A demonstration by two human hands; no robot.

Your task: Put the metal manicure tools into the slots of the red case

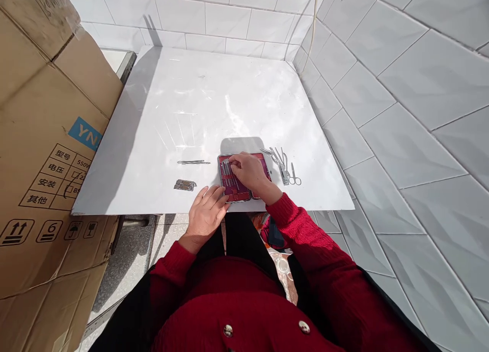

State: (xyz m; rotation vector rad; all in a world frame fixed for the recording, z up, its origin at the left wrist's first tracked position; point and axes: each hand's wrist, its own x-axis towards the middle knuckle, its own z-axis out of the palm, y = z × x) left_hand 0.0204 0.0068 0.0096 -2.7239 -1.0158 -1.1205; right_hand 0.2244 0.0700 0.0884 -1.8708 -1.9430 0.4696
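An open red case (239, 195) lies at the frame's centre, near the front edge of the counter (153, 123), slim metal tools (226, 172) in its left half. The right hand (249, 170) curls its fingers over them; whether it grips one cannot be told. The left hand (206, 212), fingers extended, touches the case's lower-left corner. Scissors (295, 180) lie right of centre.

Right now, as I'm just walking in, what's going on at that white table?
A person in red is busy with an open case of slim metal tools. The right hand is over those tools; whether it grips one is hidden. The left hand is at the case's near left corner. On the white table, thin metal pieces lie left of the case, scissors to its right.
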